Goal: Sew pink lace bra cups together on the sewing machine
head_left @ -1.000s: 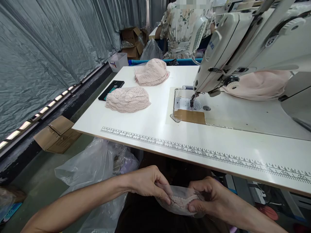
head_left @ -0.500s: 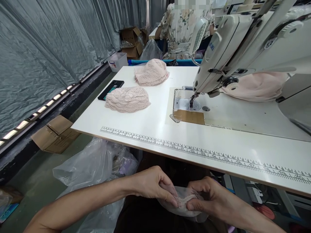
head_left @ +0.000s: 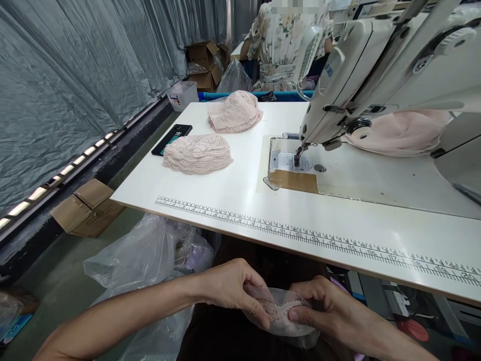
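Over my lap, below the table's front edge, both hands grip a sheer pale piece of fabric with a lacy pinkish edge (head_left: 283, 313). My left hand (head_left: 244, 296) pinches its left part between thumb and fingers. On the other side my right hand (head_left: 317, 306) holds it, thumb lying on top near the lace edge. Part of the fabric hangs below the fingers. Up on the table lie a stack of pink lace pieces (head_left: 198, 154) and, farther back, a second stack of pale pink cup-shaped pieces (head_left: 236, 113).
A white sewing machine (head_left: 338, 85) stands on the right of the white table (head_left: 240, 185), with pink fabric (head_left: 402, 131) behind its needle area. A black phone (head_left: 171, 140) lies at the left edge. Plastic bags (head_left: 139, 250) and a cardboard box (head_left: 86, 208) are below left. A person (head_left: 283, 45) sits beyond.
My left fingers have shifted slightly left and down along the fabric, so more of the lace edge shows between the hands. My right hand keeps its hold.
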### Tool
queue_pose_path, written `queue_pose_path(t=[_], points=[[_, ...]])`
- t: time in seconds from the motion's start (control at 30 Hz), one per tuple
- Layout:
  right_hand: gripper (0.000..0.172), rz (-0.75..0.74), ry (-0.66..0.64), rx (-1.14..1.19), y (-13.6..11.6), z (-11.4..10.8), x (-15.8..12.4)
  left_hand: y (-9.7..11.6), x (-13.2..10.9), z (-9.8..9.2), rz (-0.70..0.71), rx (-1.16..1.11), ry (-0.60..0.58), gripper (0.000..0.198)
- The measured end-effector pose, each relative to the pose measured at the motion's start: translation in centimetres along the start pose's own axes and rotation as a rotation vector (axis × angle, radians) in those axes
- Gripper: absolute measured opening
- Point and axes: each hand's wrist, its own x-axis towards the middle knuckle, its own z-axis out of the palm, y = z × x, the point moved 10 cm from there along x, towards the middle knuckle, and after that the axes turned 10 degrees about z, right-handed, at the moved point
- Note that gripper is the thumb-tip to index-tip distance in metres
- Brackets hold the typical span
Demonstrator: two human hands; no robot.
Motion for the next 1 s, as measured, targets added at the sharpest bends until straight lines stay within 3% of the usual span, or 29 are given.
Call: queue_pose_path(t=[0.47,1.0], points=[[0.036,-0.023,-0.115,0.084,-0.2,0.6,-0.5,-0.3,0.0,0.1,0.007,-0.080,0.006,0.026],[0.030,0.005,-0.025,0.064,0.4,0.0,0.0,-0.7,-0.7,-0.9,-0.018,-0.005,0.060,0.021]])
